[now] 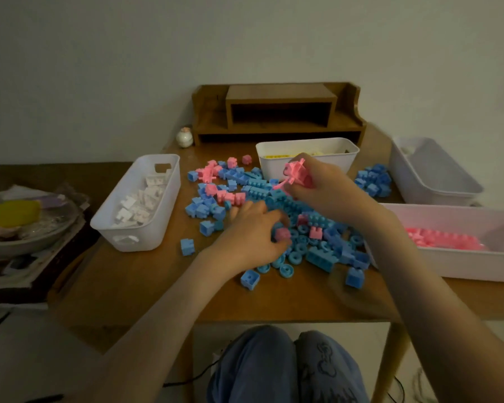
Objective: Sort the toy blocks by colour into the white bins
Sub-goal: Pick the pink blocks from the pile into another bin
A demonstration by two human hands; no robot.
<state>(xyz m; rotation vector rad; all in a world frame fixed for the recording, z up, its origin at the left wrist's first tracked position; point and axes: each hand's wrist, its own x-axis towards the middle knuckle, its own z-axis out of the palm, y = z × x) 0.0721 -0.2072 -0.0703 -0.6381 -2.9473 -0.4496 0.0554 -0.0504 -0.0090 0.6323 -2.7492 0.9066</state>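
Observation:
A heap of blue and pink toy blocks (317, 225) covers the middle of the wooden table (274, 298). My right hand (323, 184) is raised over the heap and grips a bunch of pink blocks (296, 171). My left hand (253, 231) is down in the heap, its fingers curled round a single pink block (282, 234). Four white bins stand around: one with white blocks (137, 205) at left, one with yellow blocks (306, 157) at the back, one with pink blocks (460, 242) at right, and one (431, 170) at far right whose contents I cannot make out.
A wooden desk shelf (280, 112) stands against the wall, with a small round ornament (184, 137) beside it. A separate cluster of blue blocks (374, 180) lies near the far right bin. A dish with clutter (21, 225) sits on stacked books at left.

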